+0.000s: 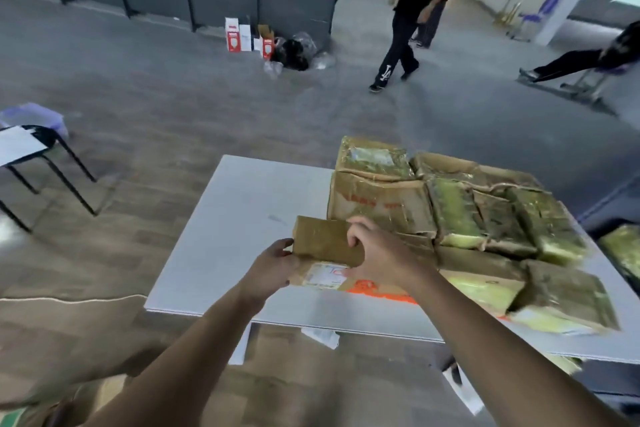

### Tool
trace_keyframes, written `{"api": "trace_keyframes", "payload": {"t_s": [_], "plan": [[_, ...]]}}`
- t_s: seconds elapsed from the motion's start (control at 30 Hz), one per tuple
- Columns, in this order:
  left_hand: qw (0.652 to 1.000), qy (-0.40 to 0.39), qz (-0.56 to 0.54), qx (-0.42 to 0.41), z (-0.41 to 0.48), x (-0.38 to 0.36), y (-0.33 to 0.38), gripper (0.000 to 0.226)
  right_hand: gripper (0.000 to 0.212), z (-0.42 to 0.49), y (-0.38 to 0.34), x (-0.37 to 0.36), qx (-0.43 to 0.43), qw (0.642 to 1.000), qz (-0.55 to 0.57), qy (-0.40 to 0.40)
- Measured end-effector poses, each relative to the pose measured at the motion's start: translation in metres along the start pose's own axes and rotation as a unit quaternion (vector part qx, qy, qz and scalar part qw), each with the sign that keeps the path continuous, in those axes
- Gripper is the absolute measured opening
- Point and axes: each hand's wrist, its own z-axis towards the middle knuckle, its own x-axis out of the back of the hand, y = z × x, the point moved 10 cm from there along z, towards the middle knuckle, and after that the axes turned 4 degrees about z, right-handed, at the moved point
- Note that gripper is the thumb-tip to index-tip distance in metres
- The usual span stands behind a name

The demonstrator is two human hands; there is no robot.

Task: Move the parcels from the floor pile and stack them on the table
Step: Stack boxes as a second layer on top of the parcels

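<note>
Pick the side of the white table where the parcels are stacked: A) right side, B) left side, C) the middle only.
A: the stacked parcels crowd the right side of the table, beside the small parcel held by the left hand and right hand.

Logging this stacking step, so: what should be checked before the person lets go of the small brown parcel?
1. Left hand grips the small brown taped cardboard parcel at its left end: ok.
2. Right hand grips its right side: ok.
3. Parcel fully seated on the flat white-labelled parcel beneath: cannot tell.
4. Bare room on the white rectangular table left of it: ok.
5. Yellowish taped parcel at the front right secure near table edge: cannot tell.
</note>
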Motion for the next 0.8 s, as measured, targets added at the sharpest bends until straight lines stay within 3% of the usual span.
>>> {"api": "trace_keyframes", "payload": {"t_s": [0.23, 0.37, 0.5, 0.8], "plan": [[1.000, -0.007, 0.023, 0.015, 0.041, -0.057, 0.001, 0.032, 0.045, -0.003, 0.059, -0.010, 0.020, 0.998, -0.061, -0.018], [0.999, -0.010, 0.051, -0.006, 0.066, -0.059, 0.005, 0.040, 0.047, 0.004, 0.072, -0.017, 0.007, 0.998, -0.062, -0.003], [0.997, 0.013, 0.074, 0.012, 0.093, -0.051, -0.010, 0.029, 0.042, 0.010, 0.077, -0.022, -0.017, 0.997, -0.073, 0.013], [0.993, 0.042, 0.096, 0.059, 0.109, -0.056, -0.017, 0.033, 0.039, 0.009, 0.082, -0.018, -0.050, 0.995, -0.080, -0.041]]}}
